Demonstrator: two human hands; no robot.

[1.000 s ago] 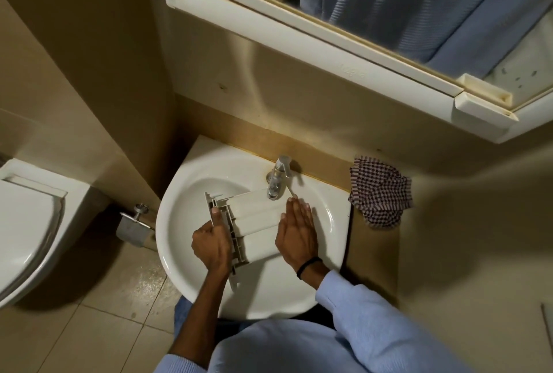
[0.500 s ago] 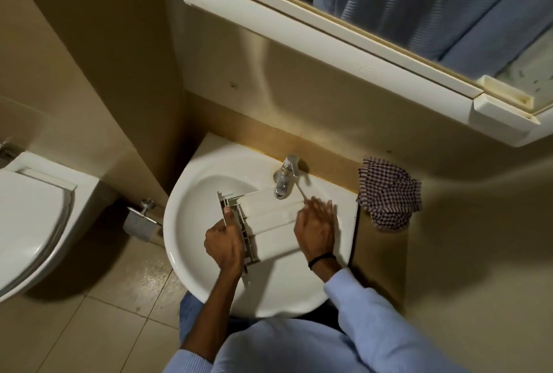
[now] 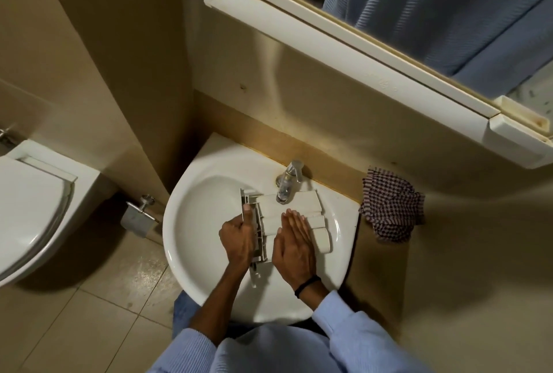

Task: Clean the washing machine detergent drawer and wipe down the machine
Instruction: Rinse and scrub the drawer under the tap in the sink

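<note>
Item: detergent drawer, off-white plastic. It lies across the bowl of the white sink, its far edge under the spout of the chrome tap and its front panel turned to the person's left.

Left grip: clenched round the drawer's front panel, thumb laid along the panel's upper edge.

Right grip: released, fingers straight and together, pressed flat on the drawer's broad face. A black band sits on that wrist. Both sleeves are pale blue.

Water flow from the tap: cannot be told.

Checked cloth: crumpled, just beside the sink's right edge, apart from both hands.

Toilet: white, lid down, well left of the sink.

Paper holder: metal, on the wall between toilet and sink.

Mirror cabinet: white-framed, above the sink.
</note>
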